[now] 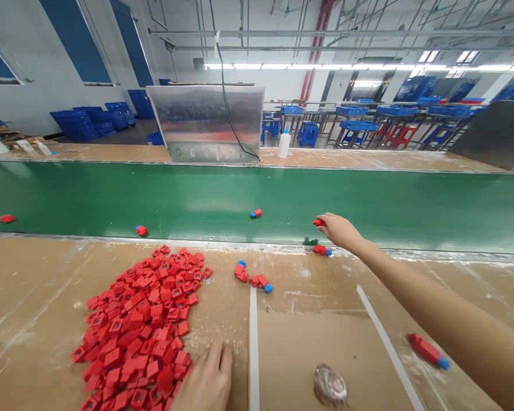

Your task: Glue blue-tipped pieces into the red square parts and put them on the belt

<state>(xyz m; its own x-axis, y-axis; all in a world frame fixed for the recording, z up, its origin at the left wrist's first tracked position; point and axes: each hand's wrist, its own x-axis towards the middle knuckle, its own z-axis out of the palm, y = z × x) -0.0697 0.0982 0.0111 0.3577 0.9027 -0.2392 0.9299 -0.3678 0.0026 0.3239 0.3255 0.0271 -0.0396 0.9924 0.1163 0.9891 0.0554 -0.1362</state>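
Right hand (340,231) pinches a small red piece (318,222) over the green belt (394,205). Left hand (209,379) is low at the red block pile's (139,325) near right edge, fingers together; can't tell if it grips any. Just below right hand: red-and-blue toy part (320,250) at belt edge. Right of left hand: cardboard (291,348) with shiny lump (330,383). Beyond both hands: white bottle (284,144).

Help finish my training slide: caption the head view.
Right hand holds a red piece over the green belt; left hand is at the edge of a pile of red blocks.
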